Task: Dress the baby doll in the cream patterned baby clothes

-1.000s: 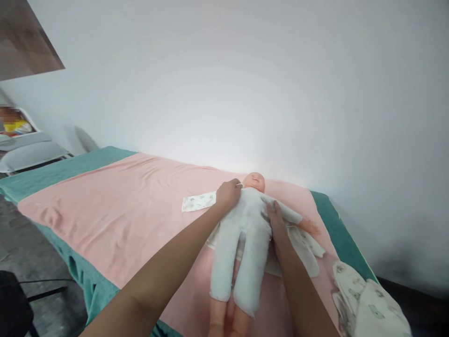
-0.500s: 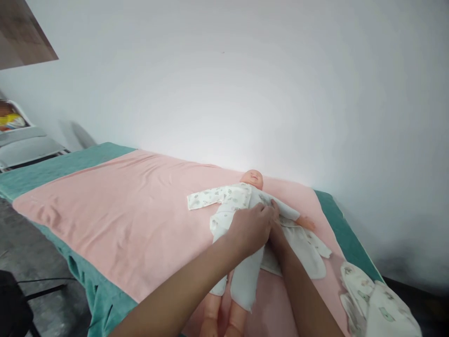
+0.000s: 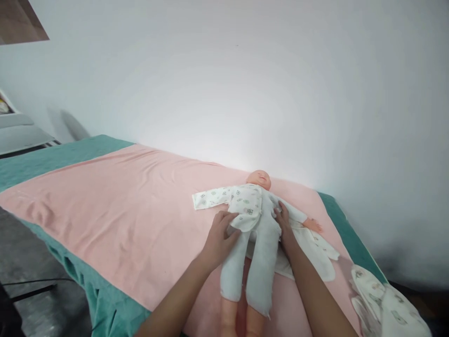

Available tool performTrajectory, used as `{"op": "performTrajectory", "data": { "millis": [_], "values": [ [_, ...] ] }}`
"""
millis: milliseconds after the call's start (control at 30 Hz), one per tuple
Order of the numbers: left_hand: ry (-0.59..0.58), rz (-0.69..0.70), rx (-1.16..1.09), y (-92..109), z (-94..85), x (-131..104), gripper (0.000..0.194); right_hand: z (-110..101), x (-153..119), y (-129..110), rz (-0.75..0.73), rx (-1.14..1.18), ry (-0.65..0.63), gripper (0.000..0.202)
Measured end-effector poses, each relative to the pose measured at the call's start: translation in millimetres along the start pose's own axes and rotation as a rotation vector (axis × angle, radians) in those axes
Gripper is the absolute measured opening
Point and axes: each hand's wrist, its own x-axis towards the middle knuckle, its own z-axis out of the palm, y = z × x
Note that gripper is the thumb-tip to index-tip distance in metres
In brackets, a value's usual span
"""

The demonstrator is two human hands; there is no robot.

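A baby doll (image 3: pixel 260 179) lies face up with its head toward the wall, its legs in white cloth (image 3: pixel 261 267). A white printed top (image 3: pixel 245 199) covers the sleeve side on the left and the front of the torso. The rest of that top (image 3: pixel 315 255) lies spread at the right, beside the doll's bare hand. My left hand (image 3: pixel 220 238) holds the lower edge of the printed front between thumb and fingers. Against the doll's side on the right rests my right hand (image 3: pixel 286 229), fingers slightly apart, with no cloth plainly gripped.
A pink cloth (image 3: pixel 133 210) lies over a green cover (image 3: pixel 87 140) against a white wall. Folded printed clothing (image 3: pixel 389 304) sits at the lower right corner. A dark stand leg (image 3: pixel 33 292) and a cable are at the lower left.
My hands were together over the doll's chest and have moved apart to its two sides. The printed front panel now reaches further across and down the torso. The view has shifted slightly.
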Motion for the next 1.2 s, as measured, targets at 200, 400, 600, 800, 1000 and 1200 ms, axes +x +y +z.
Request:
{"op": "performTrajectory", "data": {
  "millis": [200,400,600,800,1000,1200],
  "values": [
    [-0.019,0.252,0.214,11,4.1,22,0.022,2,4,4,0.023,0.083,-0.044,0.080],
    [-0.279,0.404,0.406,31,-7.0,3,0.023,-1,5,7,0.009,0.025,-0.069,0.079],
    [-0.085,-0.094,-0.253,10,-20.8,-5,0.032,0,5,5,-0.016,-0.003,0.000,0.076],
    [0.162,-0.621,-1.022,-25,-7.5,34,0.030,3,-5,0,-0.078,0.012,0.068,0.067],
    [0.244,-0.740,-1.324,-39,13.6,93,0.027,2,-11,-2,-0.140,-0.067,0.137,0.059],
    [0.749,-0.686,-0.944,-70,-12.3,126,0.009,-4,-11,-4,-0.160,-0.186,0.107,0.051]
  ]
}}
